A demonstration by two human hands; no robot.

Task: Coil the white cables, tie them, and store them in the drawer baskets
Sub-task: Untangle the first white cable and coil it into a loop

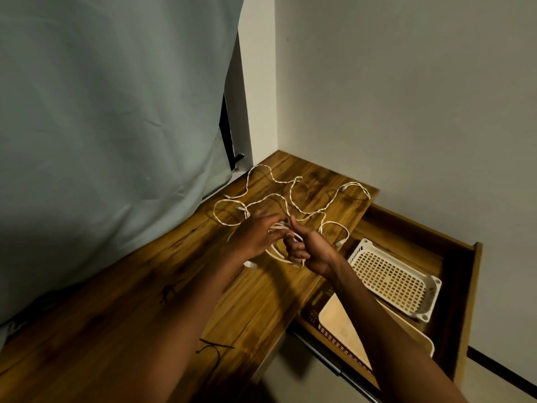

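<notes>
Clearly the white cable (290, 199) is light and limp, so with the left hand (255, 237) and right hand (308, 251) both pinching its started loops, slack sprawling beyond them wants gathering near the grip.

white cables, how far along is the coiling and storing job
Done: the drawer is open, with two baskets inside, the white basket and the beige basket; no cable shows in either. In hand: the left hand and right hand hold a few loops of white cable. Left: most of it sprawls loose on the wooden top, then tying and storing.
</notes>
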